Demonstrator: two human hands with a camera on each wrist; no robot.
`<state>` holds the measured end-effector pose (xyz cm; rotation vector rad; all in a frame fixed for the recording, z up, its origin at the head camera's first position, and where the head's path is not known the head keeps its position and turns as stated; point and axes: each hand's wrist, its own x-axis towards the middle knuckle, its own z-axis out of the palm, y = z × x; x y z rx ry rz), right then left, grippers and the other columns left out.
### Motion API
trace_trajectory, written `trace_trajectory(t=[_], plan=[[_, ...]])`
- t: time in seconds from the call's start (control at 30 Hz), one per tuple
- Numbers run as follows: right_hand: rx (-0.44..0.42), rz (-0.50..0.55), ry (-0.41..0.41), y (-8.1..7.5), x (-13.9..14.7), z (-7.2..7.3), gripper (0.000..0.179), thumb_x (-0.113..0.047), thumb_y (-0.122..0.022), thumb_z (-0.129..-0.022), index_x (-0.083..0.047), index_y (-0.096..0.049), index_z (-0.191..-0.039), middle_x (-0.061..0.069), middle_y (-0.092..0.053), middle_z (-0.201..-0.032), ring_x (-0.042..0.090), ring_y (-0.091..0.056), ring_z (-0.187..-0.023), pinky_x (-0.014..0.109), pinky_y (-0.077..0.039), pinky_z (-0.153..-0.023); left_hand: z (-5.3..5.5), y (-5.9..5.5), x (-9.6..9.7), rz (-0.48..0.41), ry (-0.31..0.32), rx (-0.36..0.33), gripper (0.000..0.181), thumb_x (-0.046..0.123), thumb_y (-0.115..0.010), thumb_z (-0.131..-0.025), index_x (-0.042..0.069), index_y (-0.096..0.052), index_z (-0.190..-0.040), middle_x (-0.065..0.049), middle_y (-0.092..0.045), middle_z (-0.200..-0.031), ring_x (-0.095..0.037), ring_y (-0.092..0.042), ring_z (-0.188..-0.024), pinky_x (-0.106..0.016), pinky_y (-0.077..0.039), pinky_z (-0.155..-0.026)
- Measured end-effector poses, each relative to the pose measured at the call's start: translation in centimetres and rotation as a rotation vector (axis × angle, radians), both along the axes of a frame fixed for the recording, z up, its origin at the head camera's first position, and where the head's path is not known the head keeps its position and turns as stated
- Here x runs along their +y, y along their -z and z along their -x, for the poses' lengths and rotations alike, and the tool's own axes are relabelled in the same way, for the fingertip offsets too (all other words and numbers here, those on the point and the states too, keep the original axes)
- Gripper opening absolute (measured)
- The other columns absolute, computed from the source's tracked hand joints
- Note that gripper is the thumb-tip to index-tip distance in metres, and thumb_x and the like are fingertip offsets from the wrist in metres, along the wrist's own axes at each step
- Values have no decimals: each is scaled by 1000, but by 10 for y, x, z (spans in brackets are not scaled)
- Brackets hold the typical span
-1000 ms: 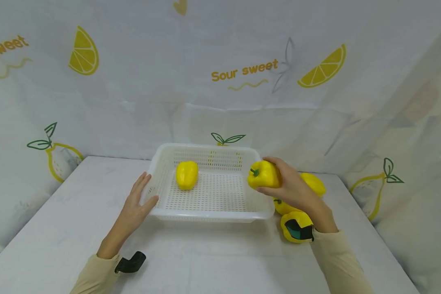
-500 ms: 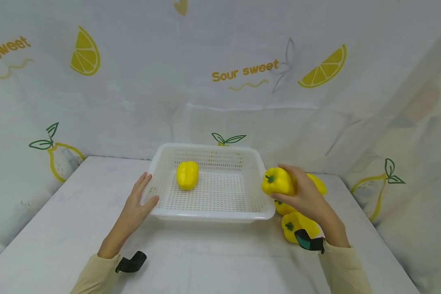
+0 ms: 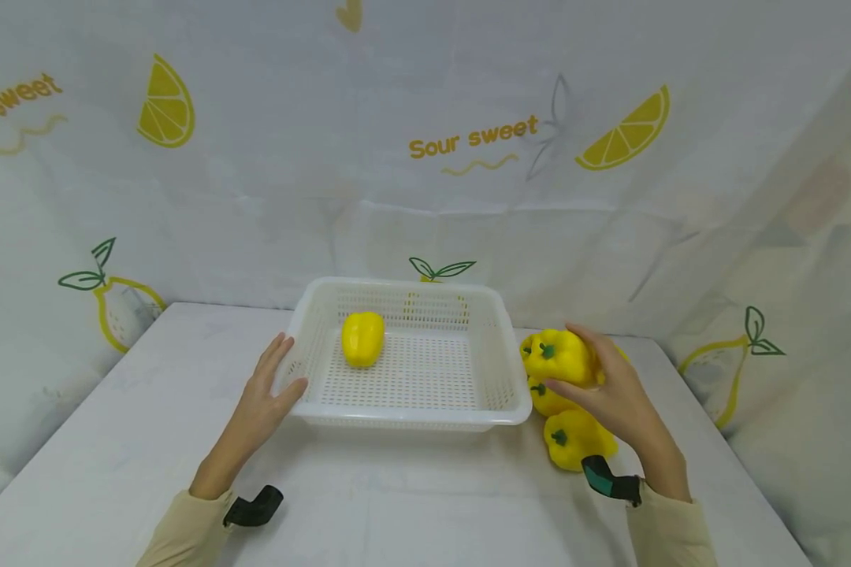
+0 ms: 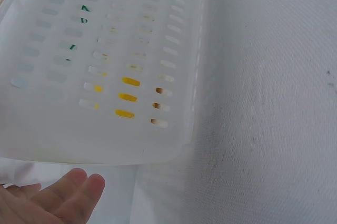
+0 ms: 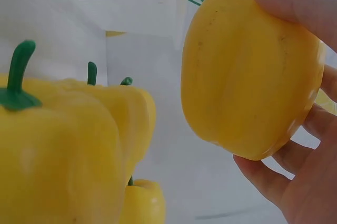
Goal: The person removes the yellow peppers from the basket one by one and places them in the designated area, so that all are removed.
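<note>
In the head view a white plastic basket (image 3: 411, 416) stands on the table with one yellow bell pepper (image 3: 362, 339) in its left part. My left hand (image 3: 258, 398) is at the basket's left end, fingers straight and thumb by the near corner; in the left wrist view the fingertips (image 4: 87, 192) show right beside the basket wall (image 4: 105, 134). My right hand (image 3: 613, 390) grips another yellow bell pepper (image 3: 556, 356) to the right of the basket, thumb on one side and fingers on the other. The right wrist view shows this held pepper (image 5: 253, 71) close up.
Several more yellow bell peppers (image 3: 574, 441) with green stems lie along the basket's right side, partly behind the held one. A white cloth printed with lemons (image 3: 468, 181) hangs behind the table (image 3: 397, 504).
My right hand has moved the held bell pepper rightward and down, from above the basket's right rim to over the peppers beside it. My left hand and the basket have stayed put.
</note>
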<state>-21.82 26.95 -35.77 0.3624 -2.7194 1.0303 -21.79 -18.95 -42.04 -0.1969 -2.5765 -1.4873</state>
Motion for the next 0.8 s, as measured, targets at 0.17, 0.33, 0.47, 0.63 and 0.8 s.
trace_trajectory(t=[0.17, 0.33, 0.47, 0.63, 0.8], plan=[[16, 13, 19, 4, 7, 0, 85, -25, -78, -86, -11, -29, -155, 25, -38, -151, 46, -43, -129, 71, -40, -100, 1, 2, 0, -1, 3, 6, 71, 16, -56, -97, -1, -21, -156, -19, -6, -167, -46, -9, -152, -71, -16, -116], [0, 35, 30, 7, 12, 2, 91, -27, -77, -87, -7, -21, -156, 27, -34, -153, 47, -41, -131, 70, -38, -103, 0, 1, -1, 5, -1, 3, 71, 16, -56, -97, -1, -22, -156, -19, -7, -167, -45, -10, -152, -70, -17, -116], [1, 24, 59, 8, 20, 2, 90, -27, -77, -87, -4, -22, -154, 29, -36, -149, 47, -43, -126, 70, -39, -100, 0, 1, -1, 5, 3, 2, 70, 16, -56, -97, -1, -22, -156, -19, -6, -167, -45, -10, -152, -70, -16, -116], [26, 7, 84, 11, 28, 3, 84, -25, -78, -86, -2, -30, -151, 30, -36, -147, 47, -39, -126, 70, -38, -99, 0, 2, -2, 2, 6, 1, 71, 17, -56, -97, -1, -21, -156, -19, -6, -167, -46, -10, -152, -70, -17, -116], [35, 2, 92, 15, 38, 5, 82, -20, -78, -86, -1, -31, -151, 30, -36, -145, 48, -38, -126, 71, -37, -99, 0, 2, -2, 5, 7, 7, 71, 16, -57, -97, -1, -21, -156, -19, -6, -167, -46, -10, -152, -70, -17, -116]])
